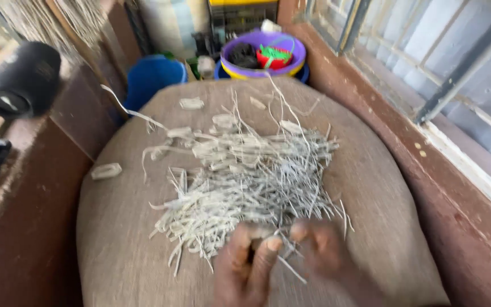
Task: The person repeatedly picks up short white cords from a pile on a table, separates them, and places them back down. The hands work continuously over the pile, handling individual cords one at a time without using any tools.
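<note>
While blurred, left hand (248,267) pinching pale strips (245,182) on brown sack (370,187); right hand (328,253) beside, grip impossible to tell.

Strips (245,176) on sack (370,187); basin (262,54) behind.

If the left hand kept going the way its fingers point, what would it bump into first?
Most likely the pile of pale dried strips on the brown sack. The left hand points up the picture, its fingertips already at the pile's near edge. The picture is blurred, so depth is uncertain.
</note>
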